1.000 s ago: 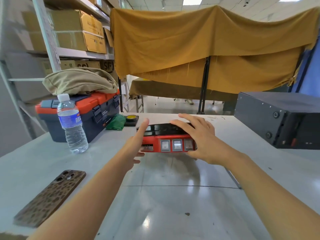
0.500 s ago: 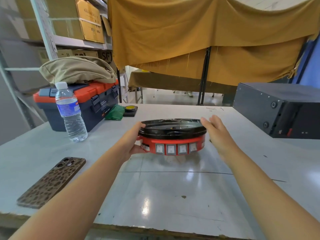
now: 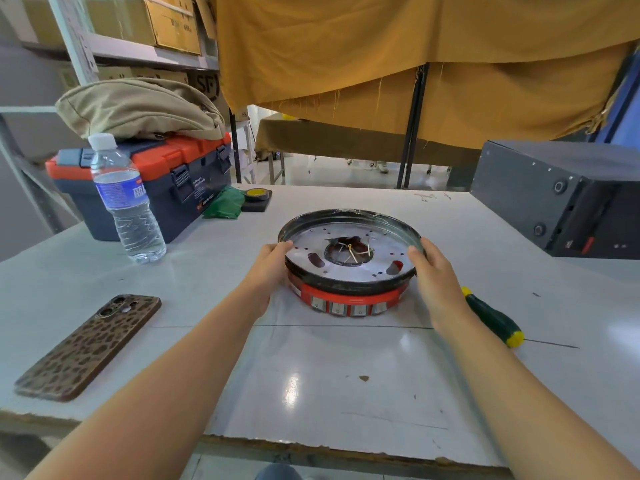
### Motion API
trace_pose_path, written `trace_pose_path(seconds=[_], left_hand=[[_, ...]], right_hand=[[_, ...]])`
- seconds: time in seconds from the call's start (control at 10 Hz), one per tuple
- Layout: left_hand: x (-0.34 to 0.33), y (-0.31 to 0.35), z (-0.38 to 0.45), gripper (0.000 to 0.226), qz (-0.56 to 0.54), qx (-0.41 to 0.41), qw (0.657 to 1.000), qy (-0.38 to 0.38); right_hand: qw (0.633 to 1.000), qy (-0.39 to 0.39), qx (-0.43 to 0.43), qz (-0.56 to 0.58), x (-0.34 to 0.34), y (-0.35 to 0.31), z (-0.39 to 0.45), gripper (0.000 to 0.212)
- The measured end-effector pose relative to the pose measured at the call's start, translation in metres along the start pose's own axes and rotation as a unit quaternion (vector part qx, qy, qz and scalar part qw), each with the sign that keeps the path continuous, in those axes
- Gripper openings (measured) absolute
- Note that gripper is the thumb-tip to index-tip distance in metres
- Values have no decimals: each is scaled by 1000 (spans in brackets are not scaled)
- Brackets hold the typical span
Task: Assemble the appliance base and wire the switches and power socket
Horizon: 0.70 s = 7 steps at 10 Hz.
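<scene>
Appliance base [image 3: 349, 268], round with a black rim, silver plate and red lower band, is seated on the white table [image 3: 346, 382], near its middle. Four switches [image 3: 348, 308] are seen along the red front. Wires [image 3: 351, 251] are visible in the central opening. The rim is gripped at its left by the left hand [image 3: 273, 263] and at its right by the right hand [image 3: 431, 271]. A green-handled screwdriver [image 3: 491, 317] is lying just right of the right wrist.

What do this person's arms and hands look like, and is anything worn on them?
Both arms are bare as far as the view shows: no sleeves, gloves, watch or bracelets. The left hand and right hand show no rings that I can make out. Fingernails look short and plain where visible.
</scene>
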<state>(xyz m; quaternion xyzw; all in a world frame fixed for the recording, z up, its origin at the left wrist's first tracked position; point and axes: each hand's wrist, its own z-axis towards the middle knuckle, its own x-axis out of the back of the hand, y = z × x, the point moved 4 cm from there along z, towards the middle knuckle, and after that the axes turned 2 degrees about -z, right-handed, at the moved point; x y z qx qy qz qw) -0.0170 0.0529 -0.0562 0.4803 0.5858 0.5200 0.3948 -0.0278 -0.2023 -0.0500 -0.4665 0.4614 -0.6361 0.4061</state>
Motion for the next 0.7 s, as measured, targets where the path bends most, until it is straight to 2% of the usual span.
trace_pose_path(seconds=[0.2,0.4,0.5,0.6,0.7], left_hand=[[-2,-16,6,36,-73,-11,997,-30],[7,-20,3,30,-76,-84,994,1],[8,-24,3,40,-20,-111,994,-2],[15,-19,7,46,76,-137,986,52],[30,-24,3,19,168,-157,964,134]], right_hand=[[999,22,23,-16,1,3,0,44],[998,55,27,-6,9,3,-5,43],[998,47,26,-11,10,2,-9,44],[997,58,35,-24,14,-1,-6,40],[995,90,48,7,24,-3,-10,30]])
